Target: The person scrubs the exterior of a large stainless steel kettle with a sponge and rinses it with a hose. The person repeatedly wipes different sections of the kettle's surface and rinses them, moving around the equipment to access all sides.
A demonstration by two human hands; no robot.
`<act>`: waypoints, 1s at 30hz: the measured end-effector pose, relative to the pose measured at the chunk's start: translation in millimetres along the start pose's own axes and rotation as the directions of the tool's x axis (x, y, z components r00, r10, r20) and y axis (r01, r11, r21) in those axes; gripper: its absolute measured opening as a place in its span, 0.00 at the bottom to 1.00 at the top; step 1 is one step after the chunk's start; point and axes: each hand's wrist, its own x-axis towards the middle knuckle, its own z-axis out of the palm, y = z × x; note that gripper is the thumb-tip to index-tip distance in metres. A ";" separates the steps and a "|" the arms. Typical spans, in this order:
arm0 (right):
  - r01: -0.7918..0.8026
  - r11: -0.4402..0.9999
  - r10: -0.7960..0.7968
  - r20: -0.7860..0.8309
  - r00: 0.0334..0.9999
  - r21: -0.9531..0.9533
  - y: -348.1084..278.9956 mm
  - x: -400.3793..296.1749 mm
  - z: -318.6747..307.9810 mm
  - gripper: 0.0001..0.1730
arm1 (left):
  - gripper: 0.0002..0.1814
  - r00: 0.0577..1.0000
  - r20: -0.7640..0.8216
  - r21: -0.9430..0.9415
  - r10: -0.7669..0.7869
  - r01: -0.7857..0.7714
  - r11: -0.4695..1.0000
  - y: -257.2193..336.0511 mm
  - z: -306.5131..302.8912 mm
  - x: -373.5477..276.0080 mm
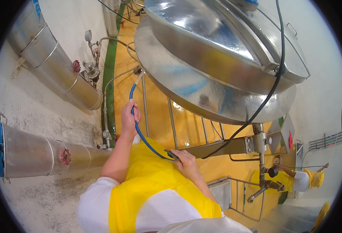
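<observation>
My left hand (131,115) grips a blue hose (146,141) close to its upper end. A pale streak, which looks like water, runs from that end toward the underside of a large stainless steel kettle (171,70). In my right hand (187,163) is a dark green scouring pad (172,155). The hose bends down across my yellow apron (156,174) and passes behind the pad; whether my right fingers also touch it I cannot tell. Both hands are below and left of the kettle's wide rim, apart from it. Water drops cover the metal.
Pipes with a pressure gauge (88,35) and red valve wheels (76,66) line the left wall. A black cable (271,93) hangs over the kettle. Below it are a steel beam (223,148) and a valve pipe (262,171). Another person (300,180) stands at the right on the wet-looking yellow floor.
</observation>
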 end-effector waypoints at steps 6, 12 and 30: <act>0.099 0.992 -0.111 -0.162 0.981 -0.083 7.9 10.0 -5.3 0.25 | 0.16 0.995 -0.001 0.010 -0.101 0.101 0.995 -3.5 -9.1 -21.9; -0.081 0.780 -0.346 -0.535 0.770 -0.621 4.3 77.0 -102.8 0.27 | 0.14 0.952 -0.156 -0.101 -0.264 0.251 0.963 -33.0 -55.0 -6.3; -0.087 0.684 -0.067 -0.181 0.981 -0.724 -20.2 189.5 -50.0 0.50 | 0.13 0.799 -0.347 0.056 -0.491 0.541 0.839 -152.7 -159.4 79.6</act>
